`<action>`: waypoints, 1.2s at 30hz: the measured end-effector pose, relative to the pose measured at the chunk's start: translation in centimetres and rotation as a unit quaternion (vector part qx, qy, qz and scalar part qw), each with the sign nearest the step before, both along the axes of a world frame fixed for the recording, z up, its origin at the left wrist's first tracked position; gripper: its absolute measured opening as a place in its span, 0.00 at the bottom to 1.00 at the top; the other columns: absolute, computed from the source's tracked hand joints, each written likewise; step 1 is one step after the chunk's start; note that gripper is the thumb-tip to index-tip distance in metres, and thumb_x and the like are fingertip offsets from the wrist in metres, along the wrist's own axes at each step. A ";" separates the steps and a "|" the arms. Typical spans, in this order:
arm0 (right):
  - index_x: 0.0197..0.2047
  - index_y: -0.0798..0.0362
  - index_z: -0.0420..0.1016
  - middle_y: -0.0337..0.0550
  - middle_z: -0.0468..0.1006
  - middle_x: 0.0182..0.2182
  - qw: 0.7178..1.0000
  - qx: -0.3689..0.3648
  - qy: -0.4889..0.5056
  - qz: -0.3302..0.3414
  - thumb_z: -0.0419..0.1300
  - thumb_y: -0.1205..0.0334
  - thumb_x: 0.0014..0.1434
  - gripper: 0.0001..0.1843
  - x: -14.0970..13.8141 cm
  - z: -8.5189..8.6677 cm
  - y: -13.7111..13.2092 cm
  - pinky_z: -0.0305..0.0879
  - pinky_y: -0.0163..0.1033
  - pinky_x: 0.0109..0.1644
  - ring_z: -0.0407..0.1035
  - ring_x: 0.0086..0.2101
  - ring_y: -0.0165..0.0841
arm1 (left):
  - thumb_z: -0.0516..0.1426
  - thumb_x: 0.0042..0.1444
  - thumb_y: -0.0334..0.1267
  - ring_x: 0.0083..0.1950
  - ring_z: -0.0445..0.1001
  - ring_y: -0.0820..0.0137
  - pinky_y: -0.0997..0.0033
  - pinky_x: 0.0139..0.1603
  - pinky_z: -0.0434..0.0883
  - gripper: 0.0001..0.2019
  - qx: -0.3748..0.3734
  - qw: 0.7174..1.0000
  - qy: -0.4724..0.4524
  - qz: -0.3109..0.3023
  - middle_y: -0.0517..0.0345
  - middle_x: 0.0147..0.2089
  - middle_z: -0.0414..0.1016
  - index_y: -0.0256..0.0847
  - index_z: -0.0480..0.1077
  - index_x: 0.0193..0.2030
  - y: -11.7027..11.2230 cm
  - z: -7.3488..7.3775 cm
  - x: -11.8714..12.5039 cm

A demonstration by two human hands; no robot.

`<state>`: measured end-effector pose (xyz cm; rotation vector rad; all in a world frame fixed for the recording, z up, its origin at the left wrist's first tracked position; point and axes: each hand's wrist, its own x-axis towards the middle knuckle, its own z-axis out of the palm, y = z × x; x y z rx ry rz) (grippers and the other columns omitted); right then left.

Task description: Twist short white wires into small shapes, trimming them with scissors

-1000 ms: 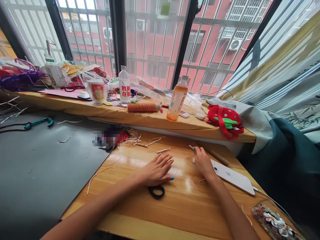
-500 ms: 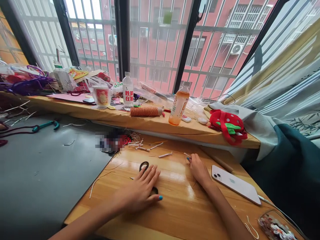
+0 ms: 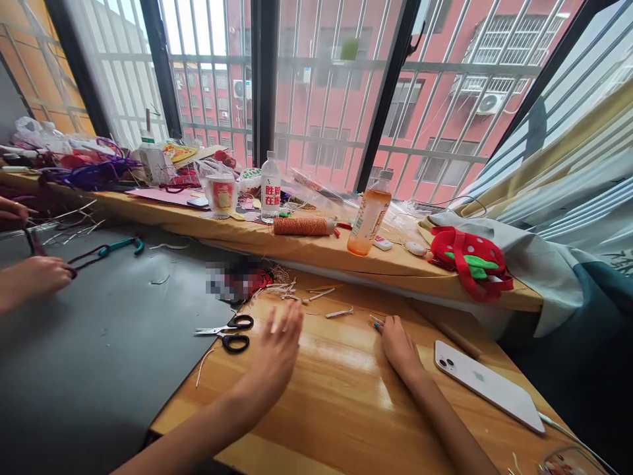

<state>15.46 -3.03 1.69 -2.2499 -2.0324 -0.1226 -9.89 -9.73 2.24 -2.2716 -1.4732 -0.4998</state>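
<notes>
My left hand (image 3: 277, 346) is above the wooden table (image 3: 336, 389), its fingers stretched out and slightly blurred, with nothing in it. Just left of it lie black-handled scissors (image 3: 231, 332), blades pointing left over the grey surface. My right hand (image 3: 399, 344) rests on the table, fingers pinched on a short, thin white piece (image 3: 376, 319) whose end pokes out at the fingertips. A similar white piece (image 3: 339, 313) lies to its left. More white scraps (image 3: 284, 289) and loose threads are scattered farther back.
A phone (image 3: 487, 386) lies right of my right arm. On the ledge behind are a spool of orange cord (image 3: 302, 226), a juice bottle (image 3: 368, 214), a water bottle (image 3: 270, 188) and a red bag (image 3: 467, 254). At left, another person's hands (image 3: 37, 280) hold dark red cord.
My left hand has lifted off the scissors, which now lie farther left with their blades over the grey surface. The view has shifted left, bringing another person's hands in. My right hand stays pinched.
</notes>
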 end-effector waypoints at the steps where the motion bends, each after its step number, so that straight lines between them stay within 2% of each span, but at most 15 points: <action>1: 0.32 0.57 0.62 0.51 0.65 0.34 1.000 0.004 -0.001 0.004 0.40 0.67 0.58 0.12 -0.1 0.0 -0.1 0.53 0.36 0.28 0.66 0.31 0.36 | 0.41 0.50 0.24 0.63 0.37 0.61 0.54 0.59 0.43 0.25 -0.008 0.999 -0.001 -0.043 0.46 0.61 0.46 0.30 0.48 0.58 0.3 0.1 1.6; 3: 0.31 0.56 0.61 0.50 0.66 0.33 0.999 0.027 0.021 0.021 0.40 0.67 0.58 0.11 -0.3 0.2 -0.3 0.53 0.36 0.29 0.66 0.31 0.35 | 0.42 0.52 0.28 0.62 0.41 0.61 0.56 0.58 0.47 0.22 -0.029 0.991 -0.023 -0.126 0.45 0.60 0.49 0.31 0.51 0.56 1.4 0.0 4.3; 4: 0.30 0.55 0.60 0.49 0.66 0.34 0.997 0.050 0.045 0.034 0.41 0.66 0.58 0.10 -0.4 0.4 -0.4 0.54 0.35 0.29 0.65 0.31 0.35 | 0.43 0.54 0.30 0.60 0.46 0.61 0.58 0.57 0.50 0.19 -0.045 0.986 -0.053 -0.152 0.45 0.58 0.53 0.32 0.54 0.54 2.2 -0.1 5.3; 6: 0.32 0.54 0.59 0.46 0.66 0.34 0.986 0.115 0.110 0.057 0.41 0.63 0.58 0.09 -0.6 1.0 -0.8 0.54 0.35 0.30 0.64 0.31 0.34 | 0.43 0.56 0.32 0.52 0.59 0.65 0.63 0.51 0.59 0.14 -0.095 0.971 -0.133 -0.173 0.50 0.48 0.65 0.36 0.62 0.46 3.6 -0.6 6.5; 8: 0.33 0.52 0.57 0.44 0.67 0.32 0.966 0.171 0.180 0.067 0.39 0.61 0.58 0.09 -0.8 1.7 -1.2 0.55 0.35 0.30 0.64 0.30 0.34 | 0.42 0.56 0.32 0.44 0.64 0.69 0.67 0.45 0.63 0.13 -0.129 0.957 -0.208 -0.159 0.52 0.40 0.69 0.36 0.65 0.40 4.6 -1.0 6.7; 10: 0.33 0.52 0.56 0.42 0.67 0.29 0.953 0.182 0.230 0.076 0.38 0.61 0.58 0.09 -0.8 2.1 -1.4 0.56 0.35 0.31 0.64 0.29 0.33 | 0.43 0.56 0.32 0.41 0.64 0.69 0.67 0.43 0.64 0.11 -0.141 0.947 -0.244 -0.152 0.53 0.38 0.69 0.36 0.65 0.38 4.9 -1.3 6.4; 12: 0.32 0.52 0.57 0.43 0.67 0.30 0.957 0.165 0.225 0.076 0.39 0.58 0.58 0.10 -0.6 1.9 -1.3 0.56 0.36 0.31 0.64 0.29 0.33 | 0.44 0.55 0.32 0.41 0.63 0.68 0.66 0.43 0.63 0.10 -0.145 0.943 -0.259 -0.153 0.53 0.38 0.68 0.36 0.65 0.38 4.6 -1.4 5.9; 16: 0.33 0.55 0.62 0.49 0.65 0.34 0.988 0.126 0.075 0.039 0.47 0.53 0.54 0.13 -0.2 0.3 -0.8 0.56 0.38 0.34 0.63 0.35 0.38 | 0.43 0.56 0.32 0.41 0.62 0.68 0.65 0.43 0.63 0.11 -0.161 0.936 -0.277 -0.144 0.52 0.38 0.67 0.36 0.64 0.38 4.0 -1.4 5.8; 18: 0.32 0.56 0.64 0.51 0.66 0.34 0.994 0.103 0.022 0.039 0.48 0.57 0.54 0.11 -0.4 -0.5 -0.7 0.56 0.39 0.36 0.62 0.37 0.40 | 0.42 0.56 0.33 0.41 0.62 0.67 0.64 0.43 0.62 0.11 -0.165 0.936 -0.280 -0.137 0.52 0.38 0.67 0.36 0.64 0.37 4.0 -1.4 5.9; 21: 0.32 0.57 0.65 0.52 0.67 0.33 0.996 0.080 0.000 0.032 0.45 0.66 0.56 0.09 -1.1 -1.0 -0.5 0.56 0.38 0.36 0.62 0.36 0.38 | 0.43 0.56 0.33 0.42 0.62 0.67 0.64 0.43 0.62 0.11 -0.159 0.938 -0.276 -0.138 0.52 0.39 0.66 0.36 0.64 0.37 4.2 -1.5 6.0; 25: 0.31 0.57 0.65 0.53 0.68 0.33 0.996 0.077 0.023 0.033 0.43 0.70 0.56 0.11 -1.9 -0.8 -0.6 0.55 0.38 0.36 0.63 0.35 0.38 | 0.44 0.55 0.33 0.42 0.62 0.67 0.64 0.43 0.62 0.10 -0.167 0.933 -0.286 -0.140 0.51 0.39 0.67 0.36 0.65 0.37 4.5 -1.9 6.1; 31: 0.32 0.53 0.59 0.46 0.69 0.30 0.968 0.111 0.203 0.092 0.39 0.64 0.58 0.10 -2.0 -0.2 -1.0 0.57 0.35 0.32 0.64 0.31 0.34 | 0.43 0.55 0.33 0.40 0.65 0.69 0.67 0.42 0.63 0.11 -0.226 0.892 -0.370 -0.127 0.55 0.35 0.69 0.38 0.66 0.35 5.3 -2.1 5.8; 33: 0.34 0.54 0.59 0.46 0.68 0.31 0.965 0.143 0.201 0.092 0.41 0.60 0.58 0.10 -2.0 -0.3 -0.8 0.58 0.36 0.34 0.64 0.33 0.35 | 0.42 0.55 0.34 0.40 0.66 0.70 0.69 0.42 0.63 0.12 -0.234 0.881 -0.391 -0.129 0.56 0.34 0.69 0.38 0.66 0.34 5.3 -2.0 5.7; 36: 0.35 0.55 0.61 0.50 0.67 0.35 0.980 0.147 0.114 0.071 0.47 0.57 0.55 0.10 -2.0 -0.7 -0.4 0.57 0.38 0.37 0.63 0.37 0.38 | 0.43 0.55 0.33 0.40 0.65 0.70 0.70 0.42 0.63 0.12 -0.238 0.882 -0.387 -0.125 0.56 0.34 0.69 0.38 0.66 0.33 5.3 -1.9 5.7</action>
